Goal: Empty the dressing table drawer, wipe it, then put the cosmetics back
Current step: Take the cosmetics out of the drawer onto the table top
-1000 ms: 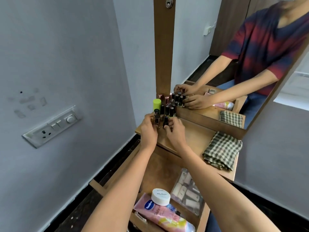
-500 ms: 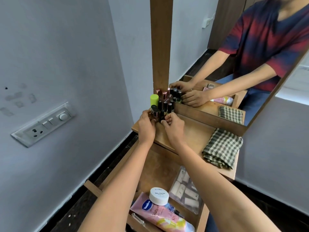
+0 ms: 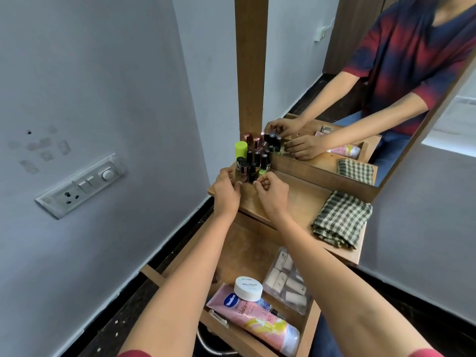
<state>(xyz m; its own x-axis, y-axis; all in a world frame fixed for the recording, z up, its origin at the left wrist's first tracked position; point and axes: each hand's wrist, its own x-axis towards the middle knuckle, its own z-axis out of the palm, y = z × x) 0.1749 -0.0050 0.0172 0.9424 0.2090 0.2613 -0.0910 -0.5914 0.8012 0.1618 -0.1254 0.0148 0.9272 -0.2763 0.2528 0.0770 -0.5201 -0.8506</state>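
Right hand drawn back from bottles, wooden tabletop, grey walls

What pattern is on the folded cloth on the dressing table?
Green and cream checks on the cloth, clearest in the head view.

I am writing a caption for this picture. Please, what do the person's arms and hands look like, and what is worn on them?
Both forearms are bare. The left hand and right hand wear no gloves, rings, watch or bracelets that I can see. At the bottom edge a dark red sleeve hem shows on each upper arm; the mirror shows a red and navy striped short-sleeved shirt.
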